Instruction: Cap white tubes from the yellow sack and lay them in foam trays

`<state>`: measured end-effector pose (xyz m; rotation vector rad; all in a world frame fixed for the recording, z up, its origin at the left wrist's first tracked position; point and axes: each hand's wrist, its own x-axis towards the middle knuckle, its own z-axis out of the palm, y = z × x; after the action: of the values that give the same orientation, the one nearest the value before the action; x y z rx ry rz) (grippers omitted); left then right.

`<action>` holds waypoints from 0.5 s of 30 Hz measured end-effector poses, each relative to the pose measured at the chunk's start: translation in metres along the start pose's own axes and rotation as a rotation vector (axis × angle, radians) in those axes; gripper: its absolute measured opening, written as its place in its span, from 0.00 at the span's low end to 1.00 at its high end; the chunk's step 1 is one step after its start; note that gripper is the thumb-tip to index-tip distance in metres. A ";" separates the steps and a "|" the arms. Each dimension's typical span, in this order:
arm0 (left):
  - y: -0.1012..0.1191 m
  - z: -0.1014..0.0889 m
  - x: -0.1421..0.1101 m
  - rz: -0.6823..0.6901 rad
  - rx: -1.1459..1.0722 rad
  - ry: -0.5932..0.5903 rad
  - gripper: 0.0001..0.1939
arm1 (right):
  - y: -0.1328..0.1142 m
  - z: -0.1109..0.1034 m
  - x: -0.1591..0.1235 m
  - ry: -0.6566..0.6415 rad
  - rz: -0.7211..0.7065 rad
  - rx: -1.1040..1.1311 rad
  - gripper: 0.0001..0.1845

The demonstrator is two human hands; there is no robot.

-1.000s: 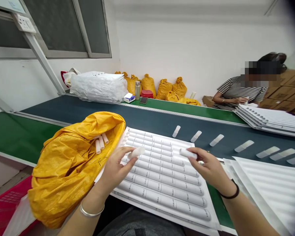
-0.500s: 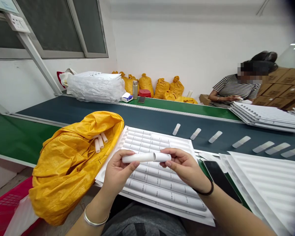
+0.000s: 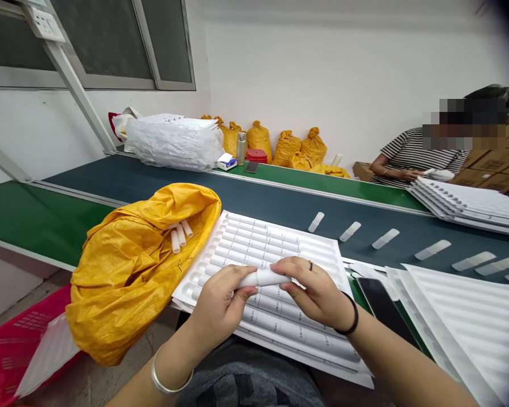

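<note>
My left hand (image 3: 221, 301) is closed around the left end of a white plastic tube (image 3: 263, 278). The fingers of my right hand (image 3: 318, 295) grip the tube's other end. A seam shows where its two parts meet, end to end. Right beneath my hands lies a white molded tray (image 3: 322, 249), its grooves lined with rows of printed white tubes (image 3: 254, 240); my hands cover some grooves. To the left an open yellow woven sack (image 3: 123, 265) slumps over the table edge, with several loose white tubes (image 3: 179, 237) at its mouth.
Several translucent tubes (image 3: 350, 231) lie spaced along the dark belt (image 3: 275, 203). A phone (image 3: 385, 308) and stacked trays (image 3: 462, 316) are at my right. Across the belt, a person in a striped top (image 3: 401, 150) handles something white. A red basket (image 3: 8, 350) stands low left.
The two tube parts, earlier meeting at an angle with a visible gap, now sit straight together, and my hands are closer. The view has shifted slightly.
</note>
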<state>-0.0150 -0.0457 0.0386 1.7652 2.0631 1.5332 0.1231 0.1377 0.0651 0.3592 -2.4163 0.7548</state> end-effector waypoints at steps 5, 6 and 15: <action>-0.011 0.008 0.001 -0.028 0.036 -0.056 0.17 | 0.015 0.009 0.008 -0.083 -0.045 -0.282 0.15; -0.020 0.007 0.003 -0.047 0.077 -0.093 0.21 | 0.027 0.010 0.012 -0.107 -0.035 -0.389 0.12; -0.174 -0.092 0.016 -0.639 0.779 -0.176 0.24 | 0.211 -0.015 0.057 -0.255 0.977 -0.573 0.13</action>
<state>-0.2020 -0.0709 -0.0210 1.0561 2.9193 0.4104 -0.0015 0.3115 0.0175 -1.0710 -2.8535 0.3324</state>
